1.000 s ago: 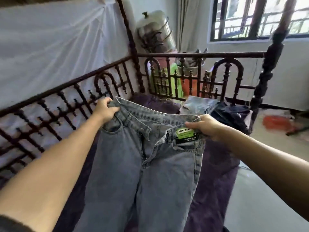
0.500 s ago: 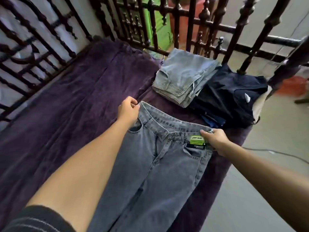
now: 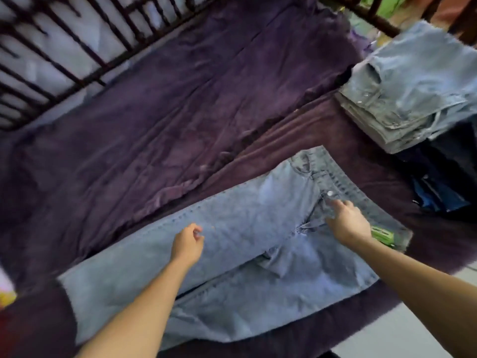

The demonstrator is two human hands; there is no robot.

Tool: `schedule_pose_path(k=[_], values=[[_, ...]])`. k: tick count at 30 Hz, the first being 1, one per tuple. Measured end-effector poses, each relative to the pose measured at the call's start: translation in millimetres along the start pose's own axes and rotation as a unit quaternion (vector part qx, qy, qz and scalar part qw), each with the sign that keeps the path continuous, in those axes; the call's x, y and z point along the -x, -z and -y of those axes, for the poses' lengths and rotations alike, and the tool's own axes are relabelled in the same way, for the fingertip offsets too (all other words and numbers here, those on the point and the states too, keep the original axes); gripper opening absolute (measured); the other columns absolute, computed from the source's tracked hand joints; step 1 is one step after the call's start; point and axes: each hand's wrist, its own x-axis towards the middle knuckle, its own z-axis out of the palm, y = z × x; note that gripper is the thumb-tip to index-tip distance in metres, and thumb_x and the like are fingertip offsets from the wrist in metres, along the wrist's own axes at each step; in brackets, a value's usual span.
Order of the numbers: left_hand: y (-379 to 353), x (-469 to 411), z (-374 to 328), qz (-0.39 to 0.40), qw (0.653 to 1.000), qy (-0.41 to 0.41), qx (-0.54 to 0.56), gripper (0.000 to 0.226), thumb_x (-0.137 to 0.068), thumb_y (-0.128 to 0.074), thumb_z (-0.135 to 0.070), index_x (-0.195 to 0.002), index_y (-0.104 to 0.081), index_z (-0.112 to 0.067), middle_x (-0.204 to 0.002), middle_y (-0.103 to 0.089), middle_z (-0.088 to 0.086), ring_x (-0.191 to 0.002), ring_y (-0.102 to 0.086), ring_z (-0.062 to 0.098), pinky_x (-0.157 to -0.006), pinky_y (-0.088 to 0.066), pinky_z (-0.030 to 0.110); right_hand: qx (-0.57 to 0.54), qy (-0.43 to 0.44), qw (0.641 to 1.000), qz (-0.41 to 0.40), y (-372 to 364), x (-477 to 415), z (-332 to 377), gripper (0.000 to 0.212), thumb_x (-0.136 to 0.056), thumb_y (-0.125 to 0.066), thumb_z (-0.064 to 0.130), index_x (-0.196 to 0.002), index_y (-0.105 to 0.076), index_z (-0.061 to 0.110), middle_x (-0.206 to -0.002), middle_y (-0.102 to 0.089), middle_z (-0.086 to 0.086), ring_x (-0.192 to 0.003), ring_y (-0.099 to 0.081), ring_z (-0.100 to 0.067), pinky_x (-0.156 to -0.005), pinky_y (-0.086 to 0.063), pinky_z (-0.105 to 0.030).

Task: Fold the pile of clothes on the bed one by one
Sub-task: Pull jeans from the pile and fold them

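Observation:
A pair of light blue jeans lies flat on the purple bed cover, waistband to the right and legs running down to the left. My left hand hovers over the upper thigh with its fingers loosely curled, holding nothing. My right hand rests on the open fly just below the metal button, fingers stretched toward it. A green label shows beside my right wrist. A folded pair of pale jeans sits at the far right, with dark clothes heaped below it.
A dark metal bed railing runs along the top left, with white cloth behind it. The bed's near edge drops to a grey floor at the lower right. A second, browner blanket lies under the jeans.
The jeans went from being held up by the waistband to lying spread on the bed. Both hands let go of the waistband; the left moved down the leg, the right to the fly.

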Motion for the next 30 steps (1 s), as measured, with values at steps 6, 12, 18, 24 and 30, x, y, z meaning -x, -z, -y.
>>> schedule_pose_path(k=[6, 12, 18, 24, 30], values=[[45.1, 35.5, 180.8, -0.042, 0.988, 0.148, 0.032, 0.007, -0.090, -0.058, -0.011, -0.092, -0.062, -0.016, -0.100, -0.069, 0.012, -0.094, -0.063, 0.030, -0.079, -0.048, 0.034, 0.049, 0.132, 0.983, 0.115, -84.9, 45.4, 133.9, 0.040, -0.094, -0.055, 0.027, -0.134, -0.052, 0.022, -0.134, -0.056, -0.008, -0.116, -0.056, -0.029, -0.092, -0.048, -0.039], [75.4, 26.5, 340.6, -0.086, 0.963, 0.252, 0.043, 0.030, -0.089, -0.058, -0.015, -0.118, -0.061, -0.009, -0.122, -0.061, 0.017, -0.112, -0.057, 0.035, -0.090, -0.045, 0.037, 0.119, 0.205, 0.960, 0.148, -195.3, 104.8, 234.7, 0.027, -0.093, -0.053, 0.026, -0.119, -0.061, 0.027, -0.121, -0.065, -0.005, -0.110, -0.059, -0.029, -0.081, -0.046, -0.033], [75.7, 20.2, 432.6, -0.089, 0.967, 0.207, 0.118, 0.026, -0.085, -0.066, -0.038, -0.094, -0.067, -0.013, -0.096, -0.070, 0.004, -0.095, -0.064, 0.027, -0.075, -0.048, 0.031, 0.121, 0.230, 0.927, 0.269, -327.0, 181.4, 293.5, 0.031, -0.080, -0.061, 0.062, -0.082, -0.061, 0.032, -0.082, -0.065, 0.009, -0.083, -0.061, -0.018, -0.066, -0.044, -0.030], [41.4, 49.7, 413.4, 0.118, 0.904, 0.090, 0.401, 0.031, -0.071, -0.077, -0.047, -0.096, -0.070, -0.030, -0.093, -0.073, -0.013, -0.089, -0.068, 0.003, -0.077, -0.054, 0.019, 0.080, 0.136, 0.955, 0.251, -364.6, 223.7, 290.8, 0.041, -0.085, -0.063, 0.052, -0.063, -0.050, 0.020, -0.064, -0.054, 0.007, -0.074, -0.059, -0.021, -0.061, -0.039, -0.034], [71.4, 72.2, 409.1, 0.060, 0.914, 0.072, 0.395, 0.010, -0.087, -0.063, -0.013, -0.087, -0.066, -0.023, -0.089, -0.072, -0.008, -0.086, -0.068, 0.014, -0.075, -0.056, 0.030, 0.058, 0.151, 0.972, 0.172, -326.2, 238.3, 297.2, 0.031, -0.088, -0.058, 0.053, -0.107, -0.066, 0.030, -0.102, -0.067, 0.004, -0.099, -0.062, -0.021, -0.077, -0.047, -0.033]])
